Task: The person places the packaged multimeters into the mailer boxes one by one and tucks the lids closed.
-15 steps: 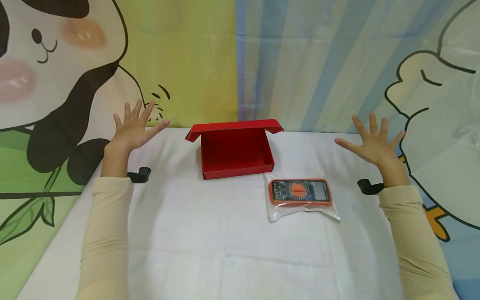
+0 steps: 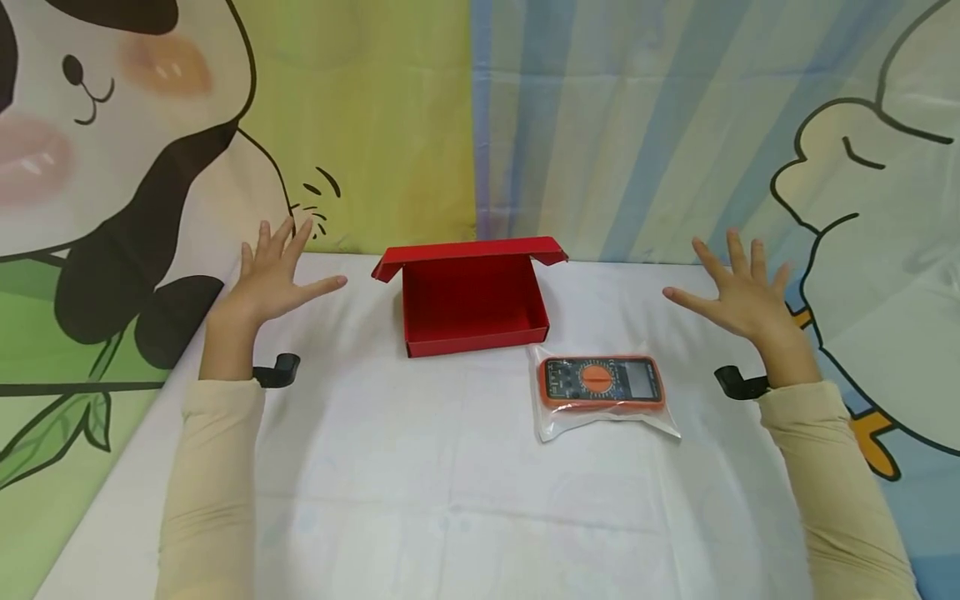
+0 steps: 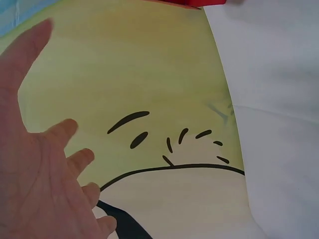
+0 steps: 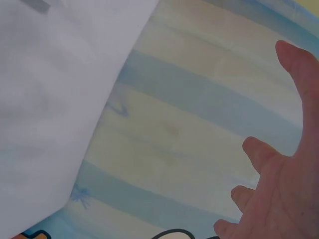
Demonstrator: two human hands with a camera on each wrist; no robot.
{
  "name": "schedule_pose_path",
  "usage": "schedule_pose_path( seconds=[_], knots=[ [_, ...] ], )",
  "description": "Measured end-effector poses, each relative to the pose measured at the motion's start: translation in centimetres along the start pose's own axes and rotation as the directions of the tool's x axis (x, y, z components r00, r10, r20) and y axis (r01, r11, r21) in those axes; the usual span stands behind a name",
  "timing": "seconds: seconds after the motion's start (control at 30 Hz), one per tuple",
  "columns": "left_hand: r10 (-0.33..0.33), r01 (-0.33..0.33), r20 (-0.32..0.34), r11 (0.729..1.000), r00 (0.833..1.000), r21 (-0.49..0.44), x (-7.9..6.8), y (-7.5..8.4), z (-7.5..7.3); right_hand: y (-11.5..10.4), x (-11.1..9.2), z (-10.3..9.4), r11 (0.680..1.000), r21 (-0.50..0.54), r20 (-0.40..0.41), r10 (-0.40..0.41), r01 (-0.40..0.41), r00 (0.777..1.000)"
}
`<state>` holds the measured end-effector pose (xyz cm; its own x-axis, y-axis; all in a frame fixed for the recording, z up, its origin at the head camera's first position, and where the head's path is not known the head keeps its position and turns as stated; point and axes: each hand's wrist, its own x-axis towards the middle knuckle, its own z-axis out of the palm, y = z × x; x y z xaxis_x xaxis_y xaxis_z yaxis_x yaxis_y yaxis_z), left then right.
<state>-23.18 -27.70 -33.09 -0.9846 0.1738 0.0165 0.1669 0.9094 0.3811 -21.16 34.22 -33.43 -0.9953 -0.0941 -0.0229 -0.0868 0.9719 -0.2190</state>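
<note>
My left hand (image 2: 262, 279) is raised at the left with its fingers spread, holding nothing. On the other side my right hand (image 2: 744, 292) is likewise spread and empty. Between them a red cardboard box (image 2: 476, 339) lies on the table, its lid flap (image 2: 472, 250) tipped up at the back and its inside facing me. In front of the box's right corner lies an orange and black multimeter (image 2: 597, 381) inside a clear plastic bag (image 2: 558, 423). Neither hand touches the box or the multimeter. Both wrist views show spread fingers against the backdrop.
A white cloth covers the table (image 2: 450, 483). Behind it hangs a printed curtain (image 2: 375, 125) with cartoon animals and stripes. A black wrist strap piece sticks out beside each wrist.
Both hands have shifted slightly: the left has dropped a little toward me, and the right has moved slightly left and down. The box and the bagged multimeter have not moved.
</note>
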Motion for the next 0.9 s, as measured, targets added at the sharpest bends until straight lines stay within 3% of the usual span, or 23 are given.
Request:
schedule_pose_path(
  seconds=[0.5,0.7,0.9],
  knots=[
    [-0.023,0.025,0.079,0.999,0.997,-0.022,-1.7,0.8,1.7,-0.4,-1.7,1.9,1.0,0.009,-0.017,-0.03,0.03,0.999],
    [-0.056,0.067,0.105,0.993,0.993,-0.101,-2.2,0.6,2.9,-0.6,-2.0,2.3,0.999,0.001,-0.027,-0.043,0.043,0.999],
    [-0.099,0.131,0.178,0.976,0.979,-0.174,-2.7,0.1,4.5,-0.7,-2.3,2.6,0.999,-0.021,-0.005,-0.033,0.033,0.999]
  ],
)
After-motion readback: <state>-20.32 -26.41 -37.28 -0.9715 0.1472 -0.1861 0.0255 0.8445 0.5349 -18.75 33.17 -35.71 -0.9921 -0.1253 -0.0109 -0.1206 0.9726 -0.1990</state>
